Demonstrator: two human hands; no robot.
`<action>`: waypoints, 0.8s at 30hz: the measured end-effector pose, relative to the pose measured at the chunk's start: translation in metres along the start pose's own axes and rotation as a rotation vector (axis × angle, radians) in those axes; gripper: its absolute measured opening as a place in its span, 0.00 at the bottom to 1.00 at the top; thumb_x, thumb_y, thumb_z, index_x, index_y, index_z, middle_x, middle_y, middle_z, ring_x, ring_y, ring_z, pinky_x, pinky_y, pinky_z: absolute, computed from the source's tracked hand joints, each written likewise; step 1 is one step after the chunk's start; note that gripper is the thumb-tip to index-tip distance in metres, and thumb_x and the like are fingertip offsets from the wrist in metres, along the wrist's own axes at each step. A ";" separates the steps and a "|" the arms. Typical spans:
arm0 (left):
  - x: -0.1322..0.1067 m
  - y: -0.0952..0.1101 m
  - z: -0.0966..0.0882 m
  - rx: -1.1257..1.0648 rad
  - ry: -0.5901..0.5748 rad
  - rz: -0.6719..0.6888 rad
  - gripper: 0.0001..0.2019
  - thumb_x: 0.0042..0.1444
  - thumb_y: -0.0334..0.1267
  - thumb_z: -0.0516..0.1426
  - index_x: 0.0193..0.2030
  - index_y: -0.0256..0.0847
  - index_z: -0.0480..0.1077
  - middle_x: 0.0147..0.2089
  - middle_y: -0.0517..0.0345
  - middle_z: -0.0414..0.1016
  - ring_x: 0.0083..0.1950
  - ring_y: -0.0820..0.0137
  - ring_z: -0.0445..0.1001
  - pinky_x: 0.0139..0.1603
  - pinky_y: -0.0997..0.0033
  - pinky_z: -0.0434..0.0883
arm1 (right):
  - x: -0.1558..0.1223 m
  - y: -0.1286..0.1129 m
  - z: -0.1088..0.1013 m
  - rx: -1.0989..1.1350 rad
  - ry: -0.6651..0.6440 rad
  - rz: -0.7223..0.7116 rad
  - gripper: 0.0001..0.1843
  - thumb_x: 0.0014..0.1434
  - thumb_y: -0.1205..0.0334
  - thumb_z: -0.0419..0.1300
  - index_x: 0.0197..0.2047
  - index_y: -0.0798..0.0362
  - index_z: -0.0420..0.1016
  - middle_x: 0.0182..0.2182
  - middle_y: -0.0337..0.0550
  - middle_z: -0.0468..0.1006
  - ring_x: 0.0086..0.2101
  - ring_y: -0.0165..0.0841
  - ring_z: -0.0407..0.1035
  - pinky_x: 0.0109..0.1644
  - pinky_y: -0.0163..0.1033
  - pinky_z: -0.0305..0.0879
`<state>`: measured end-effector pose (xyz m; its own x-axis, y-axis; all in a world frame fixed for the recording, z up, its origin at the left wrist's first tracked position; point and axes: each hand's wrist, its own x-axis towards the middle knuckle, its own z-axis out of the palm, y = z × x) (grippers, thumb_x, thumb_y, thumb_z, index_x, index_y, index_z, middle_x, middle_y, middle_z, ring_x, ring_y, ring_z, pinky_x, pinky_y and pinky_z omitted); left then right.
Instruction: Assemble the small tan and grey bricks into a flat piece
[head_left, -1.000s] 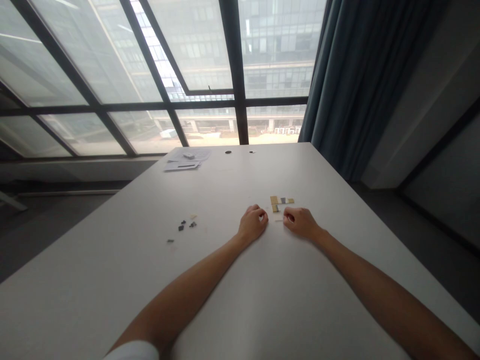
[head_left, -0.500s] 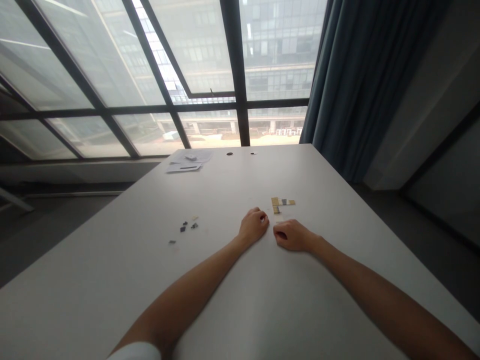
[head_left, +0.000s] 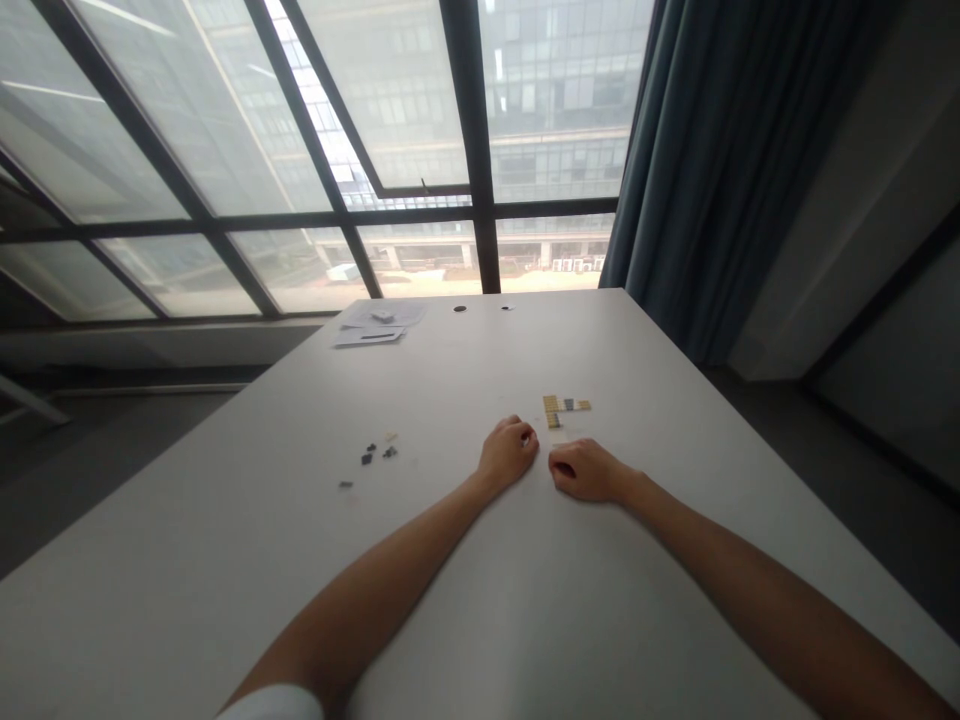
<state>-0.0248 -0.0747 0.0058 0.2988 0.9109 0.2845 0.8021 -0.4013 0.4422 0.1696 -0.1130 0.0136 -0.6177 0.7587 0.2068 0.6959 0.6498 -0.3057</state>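
2 hands [head_left: 508, 452] [head_left: 589, 470], nearby yellow pieces [head_left: 551, 404] — unreadably small

Bright daylight from windows [head_left: 397, 110], dim corners, soft tabletop [head_left: 457, 580] sheen, slight blur

Layout of the desk [head_left: 442, 380], seen from the wearer's side. Near the middle, the bare left grip [head_left: 510, 450] rests to the left of the bare right grip [head_left: 585, 470], the two close but apart. Just beyond the right grip lies a pale flat strip [head_left: 559, 438]; behind this strip, an angled yellow-and-dark group of small flat pieces [head_left: 550, 404], one branch running right, the other toward the wearer. Well left of the left grip: a loose scatter of small dark pieces [head_left: 367, 459], with a small pale-yellow piece [head_left: 390, 436] at its far side and a flat grey piece [head_left: 346, 484] nearest the wearer. Far left corner: white paper sheets [head_left: 360, 338], bearing a small white object [head_left: 382, 316]. Right of the sheets, near the far edge: a dark round spot [head_left: 460, 309]. Behind the desk: dark-framed glass windows [head_left: 484, 205]; behind and right, a blue fabric curtain [head_left: 690, 150].
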 end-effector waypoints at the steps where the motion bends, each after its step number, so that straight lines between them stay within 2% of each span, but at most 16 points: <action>1: 0.000 0.000 0.000 0.002 0.001 0.000 0.12 0.62 0.37 0.53 0.32 0.42 0.76 0.38 0.55 0.74 0.43 0.67 0.72 0.46 0.69 0.67 | 0.000 0.000 0.000 -0.001 -0.001 0.003 0.08 0.56 0.68 0.55 0.28 0.53 0.74 0.27 0.41 0.78 0.27 0.30 0.64 0.35 0.34 0.53; 24: 0.000 0.001 0.000 -0.008 -0.008 -0.012 0.12 0.62 0.37 0.53 0.33 0.42 0.76 0.38 0.55 0.74 0.41 0.68 0.72 0.44 0.70 0.67 | -0.001 -0.001 -0.003 0.009 -0.003 0.004 0.08 0.56 0.68 0.55 0.27 0.53 0.73 0.26 0.40 0.77 0.27 0.30 0.64 0.34 0.34 0.52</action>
<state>-0.0237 -0.0752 0.0060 0.2934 0.9164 0.2723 0.8018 -0.3910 0.4519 0.1700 -0.1143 0.0164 -0.6159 0.7613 0.2027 0.6954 0.6462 -0.3144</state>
